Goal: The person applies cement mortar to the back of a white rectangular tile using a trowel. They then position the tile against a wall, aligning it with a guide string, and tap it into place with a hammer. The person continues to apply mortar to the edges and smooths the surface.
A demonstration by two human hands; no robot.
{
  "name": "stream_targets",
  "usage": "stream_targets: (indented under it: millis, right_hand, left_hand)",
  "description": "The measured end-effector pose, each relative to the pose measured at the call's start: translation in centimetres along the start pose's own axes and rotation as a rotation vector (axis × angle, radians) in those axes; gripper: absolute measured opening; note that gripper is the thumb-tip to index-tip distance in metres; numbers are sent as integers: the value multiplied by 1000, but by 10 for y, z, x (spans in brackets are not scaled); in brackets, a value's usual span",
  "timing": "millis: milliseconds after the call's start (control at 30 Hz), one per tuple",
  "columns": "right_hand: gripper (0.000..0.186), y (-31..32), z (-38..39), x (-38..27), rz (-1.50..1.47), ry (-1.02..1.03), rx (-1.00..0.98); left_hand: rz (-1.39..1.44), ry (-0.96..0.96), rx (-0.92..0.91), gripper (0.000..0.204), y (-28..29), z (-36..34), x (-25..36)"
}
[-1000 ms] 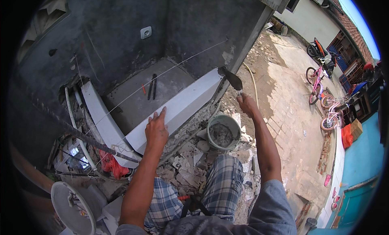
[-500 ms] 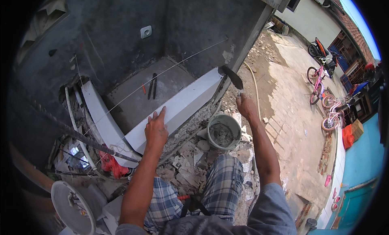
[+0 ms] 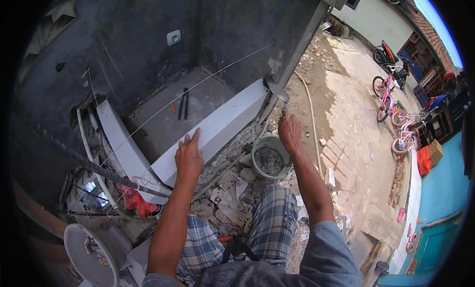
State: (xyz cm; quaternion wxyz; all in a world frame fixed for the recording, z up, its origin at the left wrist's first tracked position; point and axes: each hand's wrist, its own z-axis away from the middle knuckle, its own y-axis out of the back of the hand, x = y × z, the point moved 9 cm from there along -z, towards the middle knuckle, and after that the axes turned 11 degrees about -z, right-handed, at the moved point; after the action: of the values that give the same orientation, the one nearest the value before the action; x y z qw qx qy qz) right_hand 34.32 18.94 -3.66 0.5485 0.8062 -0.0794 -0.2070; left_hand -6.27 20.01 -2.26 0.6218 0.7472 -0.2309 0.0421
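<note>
A long white block lies aslant on the rubble edge ahead of me. My left hand rests on its near half, fingers spread and holding nothing. My right hand is closed round the handle of a trowel, whose grey blade is at the block's far right end, by the wall corner. Another white block meets the long one at its near left end. A thin string is stretched above both blocks. Below my right hand stands a bucket with grey mortar inside.
Pliers and a small orange tool lie on the grey slab behind the block. A dark rod crosses on the left, above a red plastic bag. Near my left forearm is a larger bucket. Broken rubble surrounds my knees; a hose runs at right.
The trowel's blade has turned, from a dark face to a lighter one, still by the block's far end. My right hand has shifted slightly left. My left hand stays on the block.
</note>
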Motion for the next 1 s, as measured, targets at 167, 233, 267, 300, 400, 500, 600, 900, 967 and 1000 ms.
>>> stream_targets:
  millis: [167, 233, 267, 300, 400, 500, 600, 900, 967, 1000]
  right_hand:
    - [35, -26, 16, -3, -13, -6, 7]
    - [33, -13, 17, -21, -99, 3, -103]
    - [32, -2, 16, -27, -134, 3, -153]
    - [32, 5, 13, -33, -123, 23, -130]
    - [31, 15, 4, -26, -56, 38, -79]
    - [32, -9, -7, -7, -20, -13, -71]
    - [37, -14, 7, -11, -118, -46, -136]
    - [65, -80, 104, 18, -1294, -568, -227]
    - [60, -99, 106, 7, -1505, -626, -225]
    - [56, -107, 103, 5, -1577, -630, -225]
  left_hand:
    - [24, 0, -16, 79, 0, 0, -3]
    - [-17, 29, -15, 79, -1, 2, -12]
    - [-31, 37, -15, 79, -1, 2, -12]
    - [-32, 29, -11, 79, 1, 1, -13]
    - [-8, 7, -16, 79, -1, 2, -4]
    - [12, 3, -28, 81, -8, -3, -1]
    - [-17, -15, -23, 82, -8, -1, -3]
    - [-34, -68, -7, 80, 7, -2, 3]
    - [-62, -55, -10, 80, 10, 0, 4]
    - [-52, -49, -10, 80, 10, 1, 5]
